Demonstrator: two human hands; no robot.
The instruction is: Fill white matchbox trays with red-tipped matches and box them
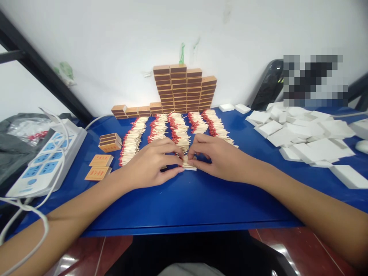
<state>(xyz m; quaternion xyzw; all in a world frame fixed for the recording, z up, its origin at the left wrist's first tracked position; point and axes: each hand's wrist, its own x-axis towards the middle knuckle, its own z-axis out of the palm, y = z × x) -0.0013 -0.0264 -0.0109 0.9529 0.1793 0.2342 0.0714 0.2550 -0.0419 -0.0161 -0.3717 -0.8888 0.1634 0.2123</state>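
Observation:
A small white matchbox tray [191, 168] with matches [187, 163] lying in it rests on the blue table between my hands. My left hand [158, 161] is closed on the tray's left end, thumb low and fingers curled over, near red match heads. At the opposite end, my right hand [215, 156] pinches the tray with thumb and fingers, which partly cover the matches. Just beyond both hands lie several rows of loose red-tipped matches [135, 140], some hidden behind my fingers.
Filled-looking matchboxes [179, 90] are stacked against the wall. A few more matchboxes [99, 173] lie at left, beside a white power strip [46, 161] with a looping cable [43, 230]. White trays [301, 132] are heaped at right. The table's front edge [186, 230] is near me.

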